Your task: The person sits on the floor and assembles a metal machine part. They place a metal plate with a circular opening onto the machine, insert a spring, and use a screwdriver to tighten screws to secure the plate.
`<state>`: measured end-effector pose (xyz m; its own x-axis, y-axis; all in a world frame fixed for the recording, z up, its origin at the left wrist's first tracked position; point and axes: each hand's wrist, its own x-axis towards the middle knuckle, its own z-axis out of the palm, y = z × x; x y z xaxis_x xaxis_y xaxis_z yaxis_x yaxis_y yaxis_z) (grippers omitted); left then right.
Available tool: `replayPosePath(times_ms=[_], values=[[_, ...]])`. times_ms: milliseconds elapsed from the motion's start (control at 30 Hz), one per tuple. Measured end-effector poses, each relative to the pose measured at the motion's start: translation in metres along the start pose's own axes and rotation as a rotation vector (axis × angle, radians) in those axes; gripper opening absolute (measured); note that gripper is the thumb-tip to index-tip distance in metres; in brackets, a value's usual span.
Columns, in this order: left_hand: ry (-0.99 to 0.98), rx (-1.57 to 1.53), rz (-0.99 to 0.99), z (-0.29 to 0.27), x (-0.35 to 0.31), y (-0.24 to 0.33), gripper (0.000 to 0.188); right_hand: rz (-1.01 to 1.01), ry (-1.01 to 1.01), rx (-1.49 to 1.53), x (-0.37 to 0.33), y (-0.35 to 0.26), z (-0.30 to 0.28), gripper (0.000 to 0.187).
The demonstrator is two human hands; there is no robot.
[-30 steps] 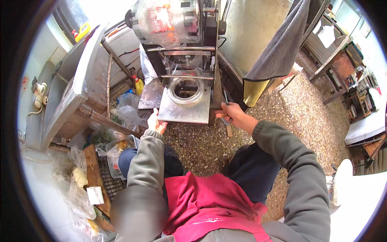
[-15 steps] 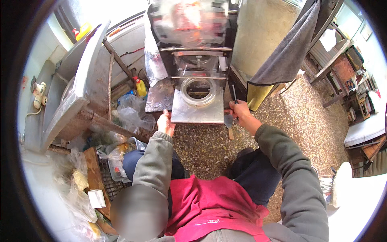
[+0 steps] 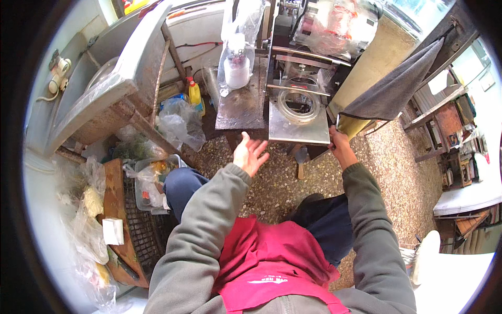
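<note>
A machine with a square metal plate (image 3: 293,133) stands in front of me, and a clear round ring (image 3: 299,116) surrounds the opening in that plate. My left hand (image 3: 250,154) is off the plate, just in front of its left corner, fingers spread and holding nothing. At the plate's right front corner is my right hand (image 3: 342,148), closed round a thin tool that looks like a screwdriver (image 3: 338,120). Only its shaft shows above the fist. A wooden-handled scraper (image 3: 300,163) is below the plate's front edge.
Left of the plate a dark board (image 3: 240,112) carries bagged white cups (image 3: 237,70). Beyond are a yellow bottle (image 3: 194,94) and plastic bags (image 3: 180,123). A grey cloth (image 3: 395,91) hangs at right. Near my left knee lie a plastic tub (image 3: 149,191) and a wooden board (image 3: 116,196).
My left hand has let go of the plate's left edge and opened out. My right hand stays by the right corner with the tool. The view has shifted, so the machine appears tilted and further right.
</note>
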<state>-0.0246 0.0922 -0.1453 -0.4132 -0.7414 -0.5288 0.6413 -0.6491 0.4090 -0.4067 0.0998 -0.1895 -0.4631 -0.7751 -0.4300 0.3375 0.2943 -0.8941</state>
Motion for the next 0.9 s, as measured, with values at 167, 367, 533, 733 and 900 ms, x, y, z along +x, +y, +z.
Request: replayPosePath(times_ms=[167, 367, 533, 733, 900], values=[[-0.192, 0.474, -0.123, -0.011, -0.065, -0.022, 0.029, 0.222, -0.076, 0.118, -0.148, 0.026, 0.01, 0.02], [-0.342, 0.946, -0.001, -0.014, -0.104, -0.031, 0.027, 0.136, -0.324, 0.197, -0.266, 0.058, 0.105, 0.03], [-0.259, 0.998, 0.211, 0.0, -0.126, -0.006, 0.053, 0.137, -0.452, 0.341, -0.26, 0.045, 0.179, 0.028], [-0.069, 0.961, 0.116, 0.001, -0.131, 0.049, 0.032, -0.001, -0.626, 0.217, -0.243, 0.043, 0.202, 0.032], [-0.057, 1.126, 0.33, 0.0, -0.135, 0.133, 0.021, -0.314, -0.357, 0.124, -0.207, 0.065, 0.178, 0.038]])
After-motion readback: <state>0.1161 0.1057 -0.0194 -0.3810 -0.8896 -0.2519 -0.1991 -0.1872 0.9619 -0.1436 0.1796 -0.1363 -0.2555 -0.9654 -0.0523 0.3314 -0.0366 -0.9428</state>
